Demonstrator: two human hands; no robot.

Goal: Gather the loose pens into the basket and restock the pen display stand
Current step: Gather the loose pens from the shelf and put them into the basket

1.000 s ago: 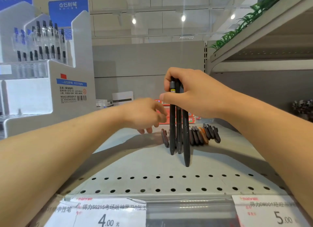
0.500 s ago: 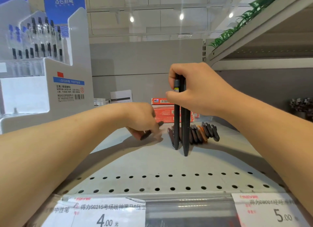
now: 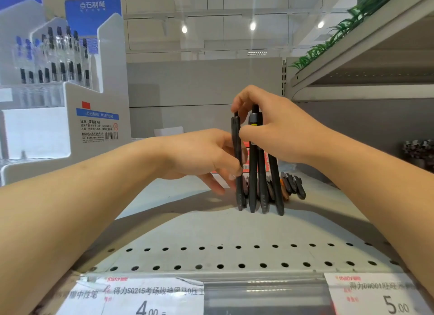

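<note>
My right hand point(image 3: 274, 127) grips a bunch of black pens point(image 3: 263, 183) upright by their tops, tips resting on the grey shelf point(image 3: 211, 227). My left hand point(image 3: 202, 155) holds one more black pen point(image 3: 237, 164) upright against the left side of that bunch, and the right fingers touch its top. Behind them several loose dark pens point(image 3: 293, 185) lie side by side on the shelf, one of them orange-brown. The white pen display stand point(image 3: 65, 108) stands at the far left with pens in its clear slots. No basket is in view.
The shelf's front edge has rows of holes and price tags point(image 3: 141, 296) marked 4.00 and 5.00. Red boxes point(image 3: 265, 159) sit behind the hands. An upper shelf point(image 3: 352, 56) with green plants overhangs at the right.
My left hand picked one pen off the shelf and raised it upright to the bunch. The right hand lowered the bunch slightly and opened its fingers over the new pen.
</note>
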